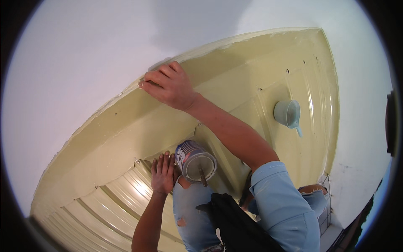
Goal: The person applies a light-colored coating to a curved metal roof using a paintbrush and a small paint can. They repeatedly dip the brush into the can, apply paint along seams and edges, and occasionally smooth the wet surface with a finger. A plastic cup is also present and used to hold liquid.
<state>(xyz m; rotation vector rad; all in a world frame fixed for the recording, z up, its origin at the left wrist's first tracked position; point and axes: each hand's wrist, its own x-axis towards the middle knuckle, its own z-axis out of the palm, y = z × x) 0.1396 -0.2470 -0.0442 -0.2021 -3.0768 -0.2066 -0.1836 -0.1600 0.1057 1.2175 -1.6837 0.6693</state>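
My right hand is at the white-coated joint where the pale yellow metal flashing meets the white wall. Its fingers are curled with the tips against the edge; whether something thin is between them is hidden. My left hand lies palm down with spread fingers on the yellow metal, just left of a paint can. The can stands tilted beside my knee, with a stick or brush handle in its opening.
A light blue plastic dipper sits on the yellow sheet to the right. Ribbed metal roofing spreads at the lower left, with raised ridges and screw heads. White walls rise above and at the right. Small holes show in the sheet.
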